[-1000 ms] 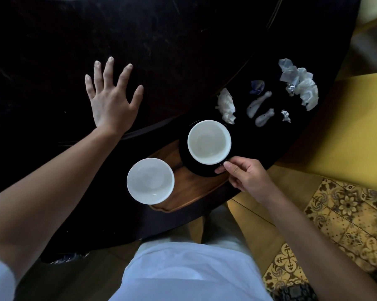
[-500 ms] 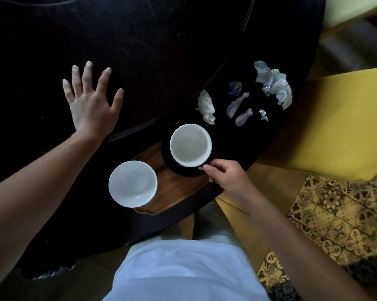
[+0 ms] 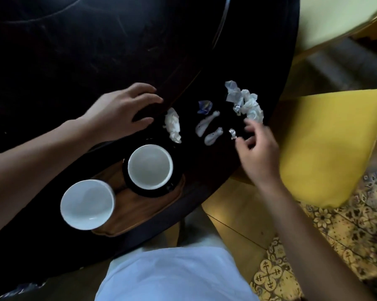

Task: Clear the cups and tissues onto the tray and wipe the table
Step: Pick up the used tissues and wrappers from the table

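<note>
head | foil scrap (image 3: pixel 232 134) just beside right hand (image 3: pixel 257 153) fingers (image 3: pixel 240 142)

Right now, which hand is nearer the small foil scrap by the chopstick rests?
Right. The right hand hovers just beside the foil scrap; the left hand rests on the table, beyond the crumpled tissue.

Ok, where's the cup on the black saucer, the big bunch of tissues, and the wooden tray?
Cup on the black saucer (image 3: pixel 150 166): head view, on the white inside of the cup.
Big bunch of tissues (image 3: pixel 248 104): head view, on the middle of the crumpled white pile.
Wooden tray (image 3: pixel 135 210): head view, on bare brown wood between the cups.
</note>
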